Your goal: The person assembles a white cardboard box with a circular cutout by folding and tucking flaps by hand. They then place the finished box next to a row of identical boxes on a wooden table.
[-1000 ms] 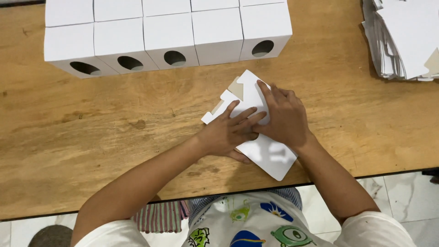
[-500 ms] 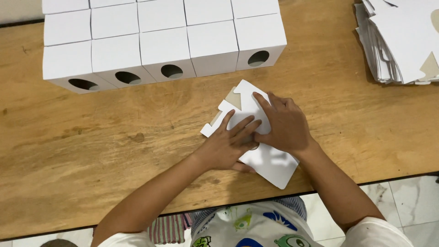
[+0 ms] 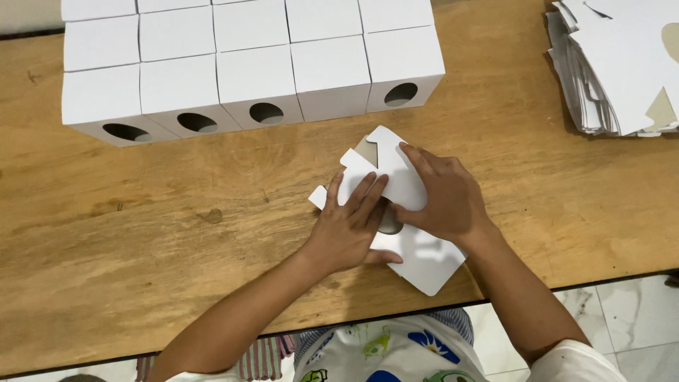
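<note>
Both hands, left hand [image 3: 351, 228] and right hand [image 3: 440, 194], press flat, pinning the white box blank [image 3: 417, 251] beneath your grip against the counter [image 3: 177, 233] for creasing.

White flat carton blank [image 3: 414, 247] with grey-brown inside, white boxes [image 3: 254, 71], brown wood-grain table [image 3: 141, 247], white sheet stack [image 3: 622, 64]

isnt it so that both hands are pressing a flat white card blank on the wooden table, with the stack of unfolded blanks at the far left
Not quite. In the head view the left hand and right hand do press the flat white card blank on the wooden table, but the stack of unfolded blanks lies at the far right.
</note>
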